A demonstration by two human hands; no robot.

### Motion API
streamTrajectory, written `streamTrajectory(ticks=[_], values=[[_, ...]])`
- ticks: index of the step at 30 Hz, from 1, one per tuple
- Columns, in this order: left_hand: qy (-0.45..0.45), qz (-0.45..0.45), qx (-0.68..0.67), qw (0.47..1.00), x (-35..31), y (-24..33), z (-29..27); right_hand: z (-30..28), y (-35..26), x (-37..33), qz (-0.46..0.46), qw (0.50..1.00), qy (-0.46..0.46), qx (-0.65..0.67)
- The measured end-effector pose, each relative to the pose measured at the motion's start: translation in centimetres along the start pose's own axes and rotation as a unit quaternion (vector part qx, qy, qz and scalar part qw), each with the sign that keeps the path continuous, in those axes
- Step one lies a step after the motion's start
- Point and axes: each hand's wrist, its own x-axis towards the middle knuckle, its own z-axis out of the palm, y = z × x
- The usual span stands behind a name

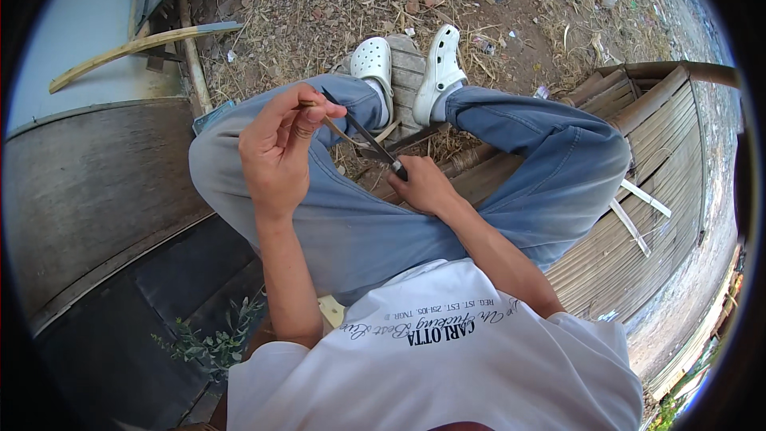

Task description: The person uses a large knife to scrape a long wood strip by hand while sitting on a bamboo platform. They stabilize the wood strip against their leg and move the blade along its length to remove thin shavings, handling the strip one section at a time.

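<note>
My left hand [279, 140] is raised over my left thigh, thumb and fingers pinched on one end of a thin, light brown strip [339, 129], perhaps bamboo. From there the strip slants down between my knees and curves near my shoes. In my right hand [424, 183] is the dark handle of a knife [375, 144]. Its narrow blade points up and left, toward the left hand, and crosses close to the strip; whether the two touch I cannot tell. Part of the handle is hidden inside my right fist.
I sit on a slatted bamboo bench [662, 144], with pale flat strips [634, 223] lying on it at the right. My white clogs [437, 72] rest by a wooden stump [407, 64]. Litter and dry straw cover the ground [511, 24]. Boards [96, 191] stand at left, near a leafy plant [215, 343].
</note>
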Motion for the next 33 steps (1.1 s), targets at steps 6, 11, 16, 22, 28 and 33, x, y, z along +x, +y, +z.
streamTrajectory(ticks=[6,11,16,22,28,33], values=[[0.003,0.013,0.019,1.0,-0.3,0.4,0.2,-2.1,-5.1,-1.8,0.031,0.995,0.003,0.091],[0.006,0.034,0.016,0.999,-0.1,0.1,1.1,-0.3,-0.3,-0.5,0.039,0.997,0.05,0.05],[0.026,0.133,0.098,0.986,-1.2,-0.5,1.2,-0.8,0.2,0.0,0.079,0.968,0.059,0.233],[0.104,0.225,0.04,0.968,-3.7,1.7,1.4,-1.9,-0.1,-0.5,0.08,0.895,0.058,0.435],[-0.057,0.357,-0.024,0.932,-8.1,2.8,4.7,-5.1,-4.8,-1.7,0.043,0.834,0.091,0.543],[-0.11,0.415,-0.015,0.903,-9.5,2.6,5.9,-8.7,-9.0,-1.4,-0.001,0.849,0.114,0.516]])
